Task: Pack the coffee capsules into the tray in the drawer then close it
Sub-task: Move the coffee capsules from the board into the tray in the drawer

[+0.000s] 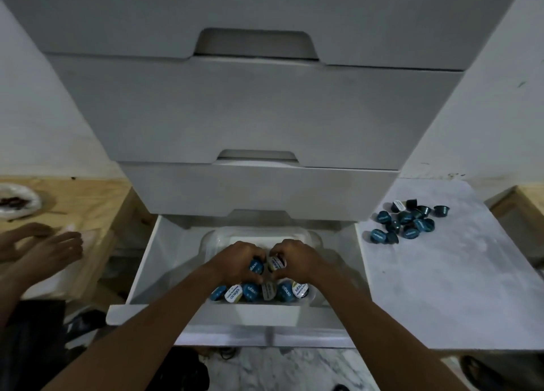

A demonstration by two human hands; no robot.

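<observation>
Holding capsules, left hand [241,261] and right hand [297,258] over tray [206,240].

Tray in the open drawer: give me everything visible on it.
The tray looks like clear, thin plastic with rounded corners and a raised rim. It sits flat inside the open bottom drawer, roughly centred. A row of teal and white-lidded capsules stands along its near edge; the far part looks bare. The left hand and right hand are inside it, each gripping a capsule. Its middle is hidden by the hands.

white plate [17,203], wooden surface [85,202], marble floor [294,370]
</observation>
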